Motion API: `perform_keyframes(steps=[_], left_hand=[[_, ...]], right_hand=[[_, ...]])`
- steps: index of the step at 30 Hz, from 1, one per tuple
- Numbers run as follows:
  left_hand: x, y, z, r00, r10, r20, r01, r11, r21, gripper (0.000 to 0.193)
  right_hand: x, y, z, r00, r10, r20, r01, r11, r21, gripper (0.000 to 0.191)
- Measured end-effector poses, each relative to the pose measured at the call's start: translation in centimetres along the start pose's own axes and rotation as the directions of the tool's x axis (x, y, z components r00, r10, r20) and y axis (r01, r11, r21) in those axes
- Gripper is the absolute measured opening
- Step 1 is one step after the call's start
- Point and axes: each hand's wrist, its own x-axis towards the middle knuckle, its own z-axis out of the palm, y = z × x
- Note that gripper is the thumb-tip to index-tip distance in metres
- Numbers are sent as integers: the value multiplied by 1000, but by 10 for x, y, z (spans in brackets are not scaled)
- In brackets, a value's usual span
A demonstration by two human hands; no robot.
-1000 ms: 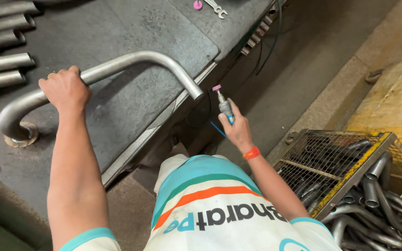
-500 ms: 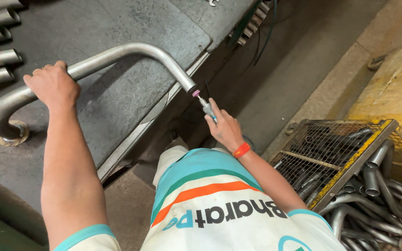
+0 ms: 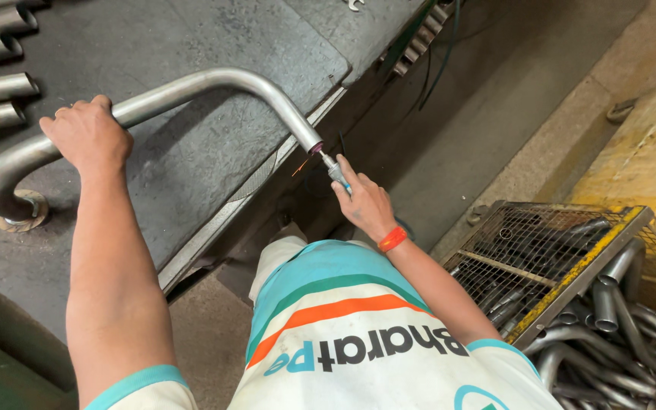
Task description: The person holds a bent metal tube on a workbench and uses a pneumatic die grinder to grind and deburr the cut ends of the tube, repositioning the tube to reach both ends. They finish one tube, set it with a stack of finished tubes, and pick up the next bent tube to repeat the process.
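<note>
L grip: left hand [image 3: 87, 137] clenched round bent steel pipe [image 3: 214, 82], pipe lying across bench [image 3: 191, 163], open end past the edge.
R grip: right hand [image 3: 364, 201] grasping small grinder [image 3: 333, 171], pink tip in pipe mouth, sparks showing.
Risk: pipe may roll if L grip slackens, so tip could skid out; sparks near forearm.
Nearby: wire crate [image 3: 563, 266] w/ more pipes.

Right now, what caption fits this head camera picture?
Left hand grips a bent metal pipe while right hand presses a small grinding tool into its end.
</note>
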Motion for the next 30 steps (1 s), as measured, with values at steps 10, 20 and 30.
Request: perform_keyframes(steps=[10, 20, 30], left_hand=[[-1, 0, -1, 1000, -8, 14, 8, 1000, -5, 14], [0, 2, -4, 1000, -14, 2, 14, 1000, 24, 14], [1, 2, -1, 1000, -16, 8, 16, 1000, 26, 12]], right_hand=[[-3, -5, -5, 1000, -3, 12, 1, 980, 200, 55], [0, -8, -12, 1000, -16, 10, 14, 975, 223, 55], [5, -1, -2, 997, 60, 47, -73, 936, 345, 55]])
